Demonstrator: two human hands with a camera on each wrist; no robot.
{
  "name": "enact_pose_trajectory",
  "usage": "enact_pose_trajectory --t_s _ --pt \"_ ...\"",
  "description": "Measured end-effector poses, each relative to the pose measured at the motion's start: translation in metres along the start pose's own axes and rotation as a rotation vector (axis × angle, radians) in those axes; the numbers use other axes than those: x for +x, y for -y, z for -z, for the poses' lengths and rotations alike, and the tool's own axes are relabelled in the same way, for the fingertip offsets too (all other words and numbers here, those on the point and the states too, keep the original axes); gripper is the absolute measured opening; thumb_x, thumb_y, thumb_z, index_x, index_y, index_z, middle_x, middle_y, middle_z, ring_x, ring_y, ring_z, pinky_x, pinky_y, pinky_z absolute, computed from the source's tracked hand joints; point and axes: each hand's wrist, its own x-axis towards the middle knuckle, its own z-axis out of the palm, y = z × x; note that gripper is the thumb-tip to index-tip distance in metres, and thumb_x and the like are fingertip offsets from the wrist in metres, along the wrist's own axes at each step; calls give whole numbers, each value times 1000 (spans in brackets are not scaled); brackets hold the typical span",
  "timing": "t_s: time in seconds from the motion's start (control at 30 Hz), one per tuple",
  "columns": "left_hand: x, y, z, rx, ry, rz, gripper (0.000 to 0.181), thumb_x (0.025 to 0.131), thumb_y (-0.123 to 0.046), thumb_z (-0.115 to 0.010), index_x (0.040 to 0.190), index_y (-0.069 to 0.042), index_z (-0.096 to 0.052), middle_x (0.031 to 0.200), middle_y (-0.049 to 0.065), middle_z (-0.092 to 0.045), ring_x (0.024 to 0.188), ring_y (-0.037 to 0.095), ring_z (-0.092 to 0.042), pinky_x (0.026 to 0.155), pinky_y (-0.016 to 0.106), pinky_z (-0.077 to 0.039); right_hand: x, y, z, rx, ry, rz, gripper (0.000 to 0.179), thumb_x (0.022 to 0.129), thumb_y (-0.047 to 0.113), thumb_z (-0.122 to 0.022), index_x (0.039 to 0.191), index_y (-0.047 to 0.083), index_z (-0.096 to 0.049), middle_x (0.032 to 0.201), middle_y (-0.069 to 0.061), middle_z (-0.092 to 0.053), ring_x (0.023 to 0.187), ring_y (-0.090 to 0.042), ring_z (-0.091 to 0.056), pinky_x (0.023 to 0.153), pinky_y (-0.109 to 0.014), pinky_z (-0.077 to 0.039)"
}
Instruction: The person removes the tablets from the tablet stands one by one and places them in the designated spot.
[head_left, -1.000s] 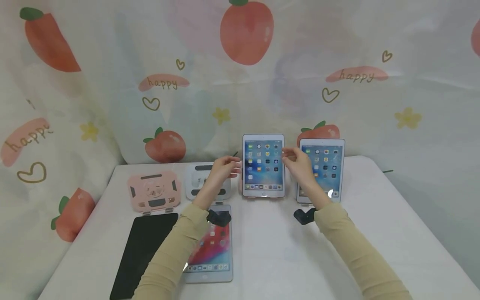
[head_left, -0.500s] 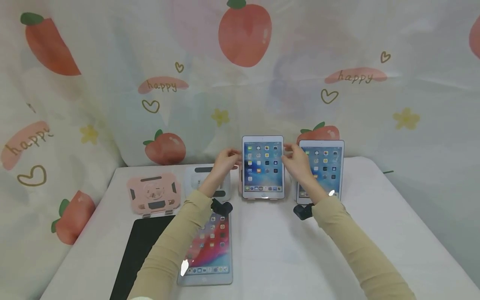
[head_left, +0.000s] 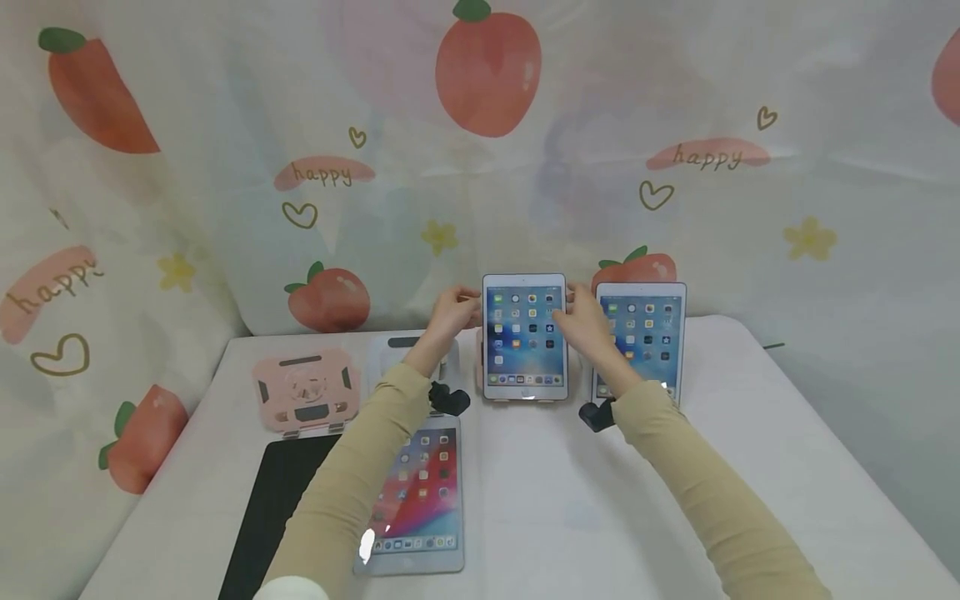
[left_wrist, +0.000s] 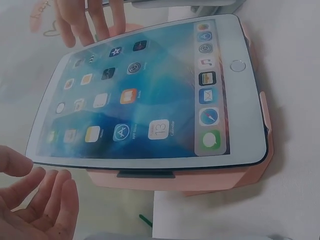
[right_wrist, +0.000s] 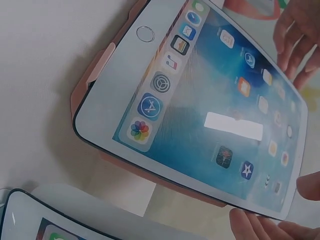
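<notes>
Middle tablet (head_left: 525, 337) resting tilted on its pink stand (left_wrist: 220, 182), between both hands. Left hand (head_left: 452, 312) sitting higher along its edge than a second ago; right hand (head_left: 587, 323) bringing its thumb over the front — sides now being flanked. Thumbs and fingers hanging apart — contact unclear. Second tablet (head_left: 648, 333) standing just beyond the right hand.

In the head view, the left sleeve (head_left: 345, 475) and bottom edge crop the black slab (head_left: 262, 508) toward seven o'clock. The right hand (head_left: 587, 325) partly covers a tablet (head_left: 654, 333) toward three.
</notes>
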Motion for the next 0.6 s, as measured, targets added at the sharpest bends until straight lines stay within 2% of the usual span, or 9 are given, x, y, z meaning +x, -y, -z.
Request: enact_pose_trajectory --t_s 0.23,0.43,0.6 --pt "7 6 -7 -45 10 -14 35 94 -9 -48 127 -2 -54 122 19 -59 92 19 -59 92 38 -55 4 0 -5 -49 -18 6 63 94 16 -51 148 -3 -24 138 -26 -46 123 -41 -49 104 -56 -41" --pt "6 7 -8 -57 -7 -23 35 94 -7 -47 128 -2 -54 117 18 -60 84 15 -56 86 36 -56 4 -2 -5 -22 -19 37 59 95 11 -45 148 -4 -24 139 -27 -44 126 -42 -46 105 -56 -40" --pt "6 9 -8 -70 -5 -22 34 96 -10 -48 128 -3 -53 118 17 -59 86 16 -57 87 35 -56 4 -3 -5 5 -16 43 56 95 6 -40 148 -3 -24 139 -27 -44 128 -42 -44 107 -55 -38"
